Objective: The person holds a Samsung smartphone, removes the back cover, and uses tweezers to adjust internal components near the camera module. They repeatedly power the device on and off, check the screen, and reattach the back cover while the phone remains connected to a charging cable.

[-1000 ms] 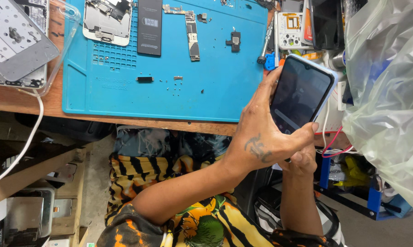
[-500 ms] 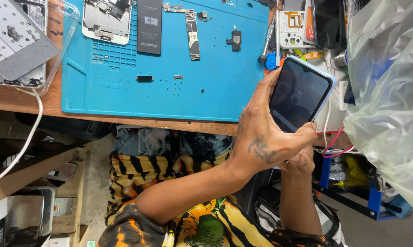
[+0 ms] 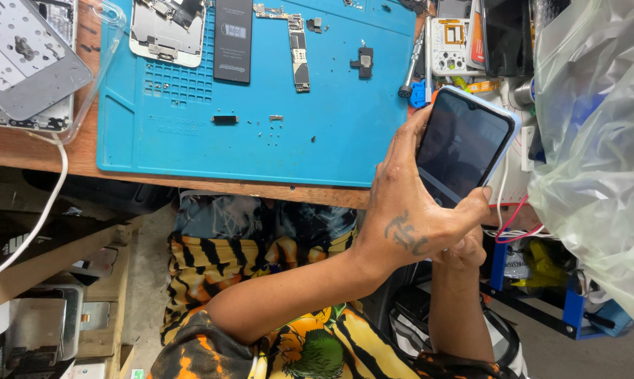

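Smartphone, dark screen up: gripped by left hand w/ right hand cupped beneath (grip unclear), tilted for viewing. Blue mat just left of phone kept battery and circuit board laid out flat.

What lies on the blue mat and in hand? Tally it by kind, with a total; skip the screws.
Opened phone chassis: 1
Black battery: 1
Logic board: 1
Small black parts: 2
Smartphone, held: 1
Total: 6

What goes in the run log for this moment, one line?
left hand: grips smartphone, dark screen up | right hand: under phone, mostly hidden | blue mat: phone parts
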